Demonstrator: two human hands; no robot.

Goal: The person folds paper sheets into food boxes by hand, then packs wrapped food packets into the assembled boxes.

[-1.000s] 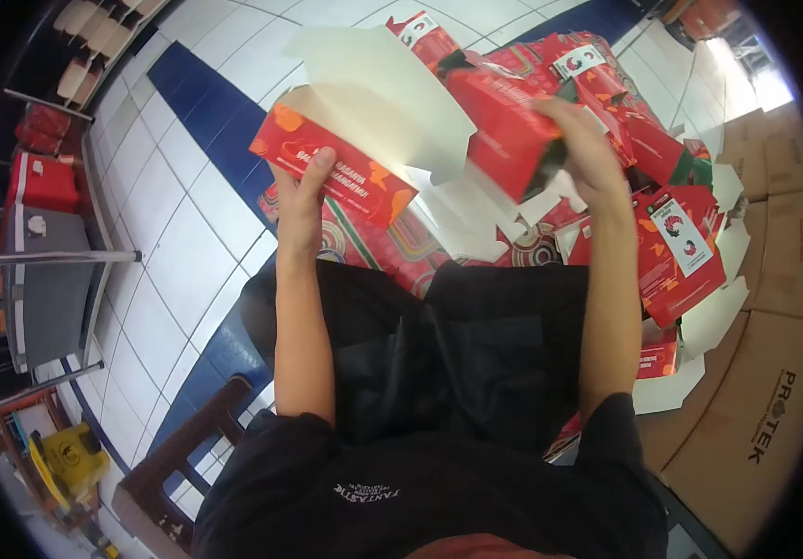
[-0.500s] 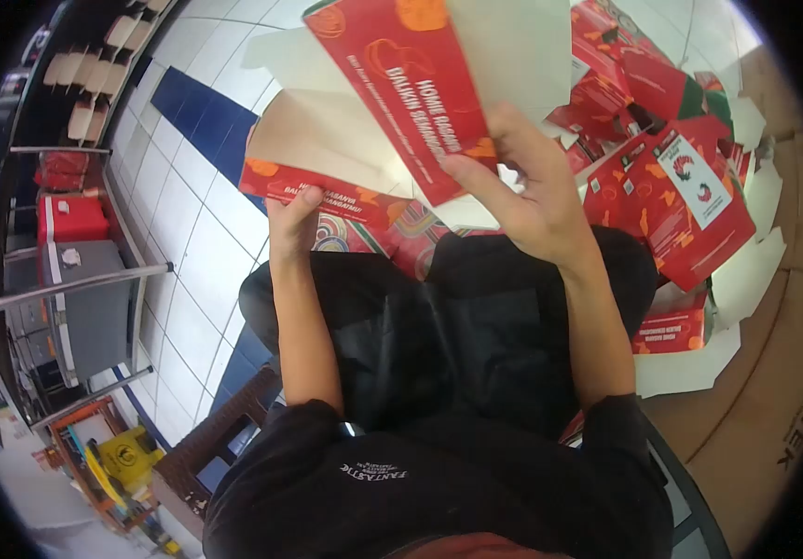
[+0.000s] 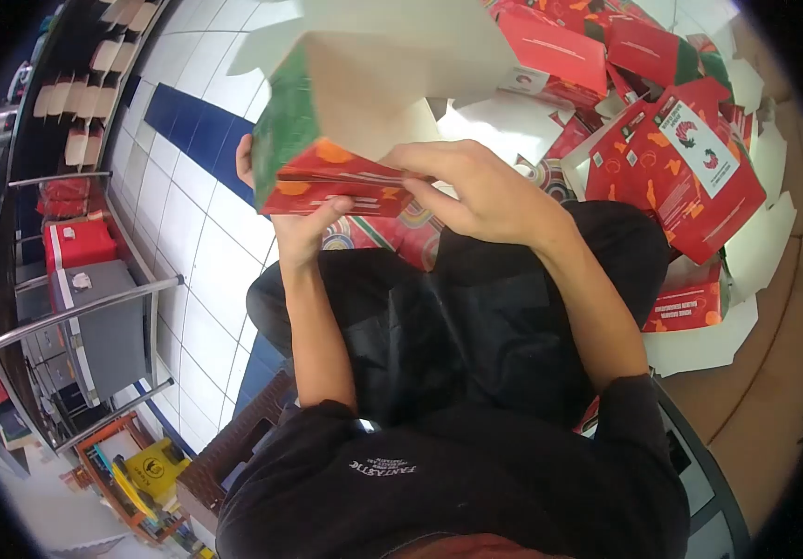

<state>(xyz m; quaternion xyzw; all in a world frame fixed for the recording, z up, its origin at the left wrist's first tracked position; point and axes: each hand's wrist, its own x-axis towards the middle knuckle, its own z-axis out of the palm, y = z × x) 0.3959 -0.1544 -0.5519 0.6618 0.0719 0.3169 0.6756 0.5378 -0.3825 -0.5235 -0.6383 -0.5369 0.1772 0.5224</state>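
Held above my lap is a red and green cardboard food box [image 3: 291, 130], partly folded up, its pale inside facing up and its flaps spread at the far side. My left hand [image 3: 303, 233] grips its near left corner, thumb on the red front panel and fingertips round the green side. My right hand [image 3: 490, 196] pinches the right end of that front, where two red panels lie against each other. Some right fingertips are hidden at the panel's edge.
Flat red cartons [image 3: 639, 191] lie in a loose pile to the right, beside brown cardboard [image 3: 765, 373]. On the left stands a metal rack [image 3: 84, 296] with a grey box [image 3: 108, 326] and a red bag [image 3: 80, 244]. Opened cartons [image 3: 75, 101] line a shelf further back.
My right hand has brought the raised red panel down against the front panel. The box has turned, showing its green side, and my left fingers now wrap round the left corner.
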